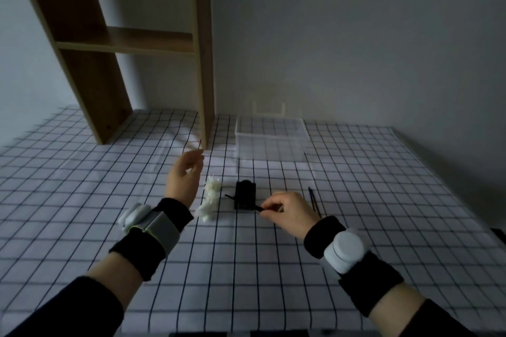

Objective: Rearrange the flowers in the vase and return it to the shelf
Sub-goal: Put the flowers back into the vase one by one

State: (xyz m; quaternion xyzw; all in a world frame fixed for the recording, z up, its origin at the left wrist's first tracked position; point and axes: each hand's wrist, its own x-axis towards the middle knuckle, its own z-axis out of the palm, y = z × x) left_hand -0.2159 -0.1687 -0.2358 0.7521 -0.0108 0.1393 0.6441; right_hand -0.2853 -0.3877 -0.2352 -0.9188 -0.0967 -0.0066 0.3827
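A small black vase (pixel 245 196) stands on the checked tablecloth (pixel 246 268) in the middle of the table. White flowers (pixel 210 198) lie on the cloth just left of it. My right hand (pixel 287 210) pinches a thin dark stem (pixel 256 208) whose other end passes in front of the vase. My left hand (pixel 184 178) hovers above the cloth left of the flowers, fingers relaxed and holding nothing. Another dark stem (pixel 314 201) lies on the cloth right of my right hand. The wooden shelf (pixel 128 41) stands at the back left.
A clear plastic box (pixel 269 139) sits behind the vase near the grey wall. The shelf's uprights reach down to the table at the back left. Both wrists carry white sensor bands.
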